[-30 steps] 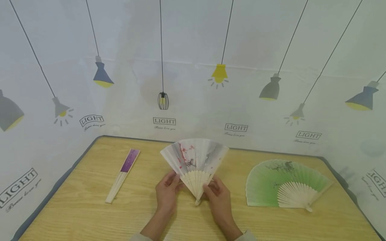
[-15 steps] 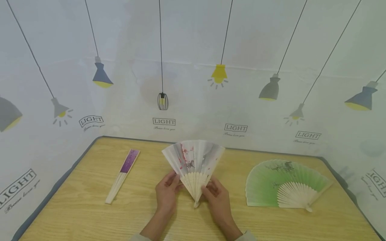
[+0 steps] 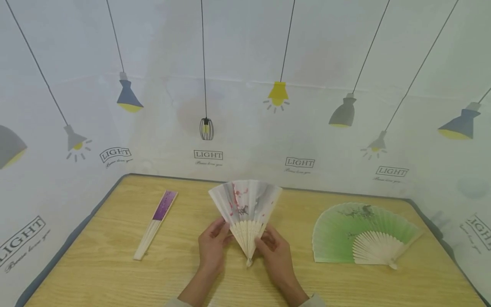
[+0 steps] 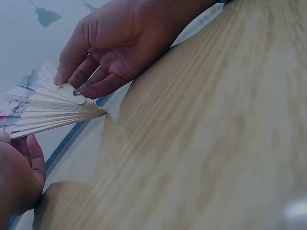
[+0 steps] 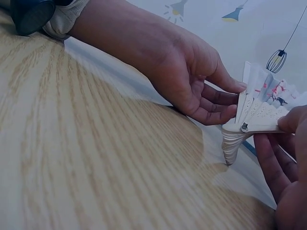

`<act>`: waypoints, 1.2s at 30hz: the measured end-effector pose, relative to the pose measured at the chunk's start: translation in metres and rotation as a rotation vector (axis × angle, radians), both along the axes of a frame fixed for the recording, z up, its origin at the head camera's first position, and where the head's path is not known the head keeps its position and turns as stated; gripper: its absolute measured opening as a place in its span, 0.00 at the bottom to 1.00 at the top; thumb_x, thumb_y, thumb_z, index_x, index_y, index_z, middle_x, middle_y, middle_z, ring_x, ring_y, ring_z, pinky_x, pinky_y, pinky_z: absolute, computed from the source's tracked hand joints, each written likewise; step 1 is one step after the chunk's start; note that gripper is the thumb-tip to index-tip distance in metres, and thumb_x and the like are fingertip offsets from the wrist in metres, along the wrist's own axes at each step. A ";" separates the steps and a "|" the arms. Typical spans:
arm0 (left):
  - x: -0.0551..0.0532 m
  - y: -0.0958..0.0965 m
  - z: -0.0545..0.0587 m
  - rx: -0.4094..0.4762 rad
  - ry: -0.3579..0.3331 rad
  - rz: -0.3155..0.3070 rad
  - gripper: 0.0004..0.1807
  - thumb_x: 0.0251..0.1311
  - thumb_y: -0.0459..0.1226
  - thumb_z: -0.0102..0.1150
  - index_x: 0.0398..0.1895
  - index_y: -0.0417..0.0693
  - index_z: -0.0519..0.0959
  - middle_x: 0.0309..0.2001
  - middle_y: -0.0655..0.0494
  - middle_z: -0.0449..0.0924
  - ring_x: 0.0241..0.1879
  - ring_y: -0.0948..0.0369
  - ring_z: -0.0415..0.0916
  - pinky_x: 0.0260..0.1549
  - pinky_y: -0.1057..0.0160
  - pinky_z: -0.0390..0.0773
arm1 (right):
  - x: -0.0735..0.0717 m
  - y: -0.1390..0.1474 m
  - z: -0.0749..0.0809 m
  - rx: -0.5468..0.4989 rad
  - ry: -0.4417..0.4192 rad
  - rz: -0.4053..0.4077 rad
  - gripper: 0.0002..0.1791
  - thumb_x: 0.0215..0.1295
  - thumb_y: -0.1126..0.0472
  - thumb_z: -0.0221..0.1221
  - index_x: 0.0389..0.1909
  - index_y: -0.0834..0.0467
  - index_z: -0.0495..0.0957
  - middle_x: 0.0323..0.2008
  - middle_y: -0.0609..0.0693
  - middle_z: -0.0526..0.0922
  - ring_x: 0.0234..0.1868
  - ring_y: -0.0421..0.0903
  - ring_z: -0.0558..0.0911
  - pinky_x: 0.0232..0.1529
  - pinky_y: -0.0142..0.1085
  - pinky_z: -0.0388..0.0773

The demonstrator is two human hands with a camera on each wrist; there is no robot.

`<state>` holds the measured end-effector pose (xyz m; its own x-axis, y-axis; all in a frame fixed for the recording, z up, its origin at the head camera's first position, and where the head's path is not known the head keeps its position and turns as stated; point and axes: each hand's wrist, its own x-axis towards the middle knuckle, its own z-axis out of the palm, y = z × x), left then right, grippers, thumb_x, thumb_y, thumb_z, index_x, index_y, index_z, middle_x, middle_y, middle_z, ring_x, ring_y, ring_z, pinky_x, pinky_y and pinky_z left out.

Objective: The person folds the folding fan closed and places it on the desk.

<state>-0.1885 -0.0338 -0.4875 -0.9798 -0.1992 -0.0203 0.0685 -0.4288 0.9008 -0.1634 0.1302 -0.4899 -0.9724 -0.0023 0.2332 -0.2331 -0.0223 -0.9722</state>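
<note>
A white folding fan (image 3: 245, 200) with pink blossoms and a small dark bird stands partly spread, its pivot end lowest. My left hand (image 3: 211, 243) pinches the fan's left edge, thumb in front and fingers behind. On the opposite edge, lower down and close to the pivot, my right hand (image 3: 277, 252) grips with its thumb on the slats. The pale ribs (image 4: 57, 112) lie pleated together in the left wrist view. A small metal rivet (image 5: 244, 127) shows at the pivot in the right wrist view, where the pivot end is close over the table.
A folded purple fan (image 3: 156, 224) lies on the wooden table (image 3: 96, 273) to the left. To the right lies a spread green fan (image 3: 360, 236) with pale ribs. A white cloth (image 3: 245, 106) printed with lamps surrounds the table's back and sides.
The white fan has narrowed, its right edge coming in towards the left. My right hand has shifted slightly left with it, while the left hand has stayed nearly in place.
</note>
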 end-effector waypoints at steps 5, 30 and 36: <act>-0.001 0.001 0.000 0.004 -0.004 -0.007 0.16 0.63 0.29 0.59 0.53 0.30 0.76 0.40 0.48 0.81 0.32 0.60 0.80 0.35 0.62 0.84 | 0.001 0.000 0.001 0.007 -0.009 0.006 0.25 0.64 0.67 0.61 0.62 0.64 0.70 0.43 0.60 0.82 0.45 0.48 0.82 0.46 0.35 0.81; 0.000 0.001 -0.001 -0.048 0.011 -0.057 0.17 0.64 0.28 0.56 0.56 0.32 0.75 0.44 0.44 0.81 0.35 0.60 0.79 0.38 0.62 0.83 | 0.001 -0.001 0.003 -0.014 -0.004 0.056 0.22 0.63 0.71 0.60 0.59 0.65 0.72 0.43 0.62 0.82 0.44 0.48 0.82 0.43 0.36 0.83; 0.000 0.001 -0.003 -0.054 0.011 -0.062 0.16 0.64 0.28 0.56 0.54 0.30 0.75 0.44 0.43 0.81 0.34 0.60 0.80 0.36 0.62 0.84 | 0.000 0.000 0.000 -0.009 -0.021 0.076 0.22 0.62 0.70 0.60 0.58 0.65 0.72 0.42 0.61 0.83 0.44 0.48 0.82 0.45 0.36 0.82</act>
<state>-0.1886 -0.0326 -0.4901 -0.9903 -0.1389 -0.0006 0.0532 -0.3837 0.9219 -0.1634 0.1300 -0.4895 -0.9742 -0.0743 0.2129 -0.2097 -0.0482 -0.9766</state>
